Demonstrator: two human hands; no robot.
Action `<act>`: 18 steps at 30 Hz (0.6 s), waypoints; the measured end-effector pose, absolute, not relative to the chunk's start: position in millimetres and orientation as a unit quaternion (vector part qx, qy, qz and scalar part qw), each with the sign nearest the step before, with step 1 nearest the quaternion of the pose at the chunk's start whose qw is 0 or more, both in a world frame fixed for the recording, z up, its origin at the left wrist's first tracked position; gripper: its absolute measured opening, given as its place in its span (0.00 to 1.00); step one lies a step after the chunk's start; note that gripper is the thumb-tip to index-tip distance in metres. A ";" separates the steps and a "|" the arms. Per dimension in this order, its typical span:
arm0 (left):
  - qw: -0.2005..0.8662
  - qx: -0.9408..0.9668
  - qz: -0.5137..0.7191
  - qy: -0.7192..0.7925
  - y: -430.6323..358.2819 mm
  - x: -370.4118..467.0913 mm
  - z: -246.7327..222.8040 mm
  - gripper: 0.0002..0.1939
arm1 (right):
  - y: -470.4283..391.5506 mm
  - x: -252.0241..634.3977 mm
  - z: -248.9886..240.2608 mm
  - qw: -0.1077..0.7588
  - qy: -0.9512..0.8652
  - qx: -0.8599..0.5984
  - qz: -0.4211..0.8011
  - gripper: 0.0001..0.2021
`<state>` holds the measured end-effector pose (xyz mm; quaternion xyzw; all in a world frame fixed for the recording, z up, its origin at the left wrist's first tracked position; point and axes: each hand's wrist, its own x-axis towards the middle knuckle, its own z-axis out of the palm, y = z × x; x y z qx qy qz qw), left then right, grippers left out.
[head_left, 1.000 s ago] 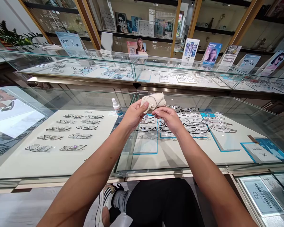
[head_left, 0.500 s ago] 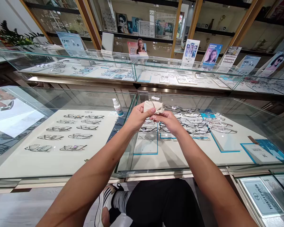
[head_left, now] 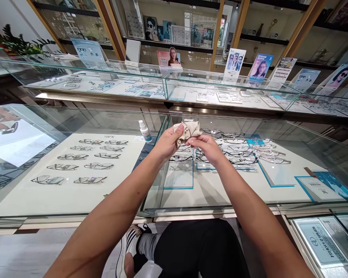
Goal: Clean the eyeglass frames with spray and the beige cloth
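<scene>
A crumpled beige cloth [head_left: 191, 129] is held up over the glass display case. My left hand [head_left: 168, 143] is closed on its left part, the thumb pressed on top. My right hand [head_left: 205, 146] pinches at the cloth's lower right edge, fingers closed. Thin dark lines show at the cloth's folds; whether something is wrapped inside cannot be made out. Just left of my left hand stands a white spray bottle [head_left: 145, 131]. Rows of eyeglasses [head_left: 233, 148] lie behind and to the right of my right hand.
More eyeglasses [head_left: 98, 166] lie in rows on the left white panel. A second glass case [head_left: 191, 94] with upright cards runs across the back. Near the front right are a framed certificate [head_left: 321, 241] and a blue-edged card [head_left: 319, 188].
The cloth has been turned and bunched differently between my hands. My left thumb has shifted left and up on it, while my right hand has barely moved.
</scene>
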<state>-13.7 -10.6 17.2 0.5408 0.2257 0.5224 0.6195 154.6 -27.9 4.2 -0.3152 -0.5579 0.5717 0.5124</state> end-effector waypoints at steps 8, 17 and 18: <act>0.590 0.554 0.536 0.240 -13.3 -10.9 15.1 0.26 | -29.7 152.2 5.1 0.490 -0.575 -0.317 0.574 0.15; 0.622 0.504 0.552 0.233 -9.6 -10.0 14.3 0.30 | -29.2 149.3 2.1 0.520 -0.563 -0.305 0.565 0.14; 0.626 0.500 0.554 0.226 -9.3 -9.5 14.8 0.30 | -28.0 150.7 1.7 0.528 -0.557 -0.303 0.565 0.13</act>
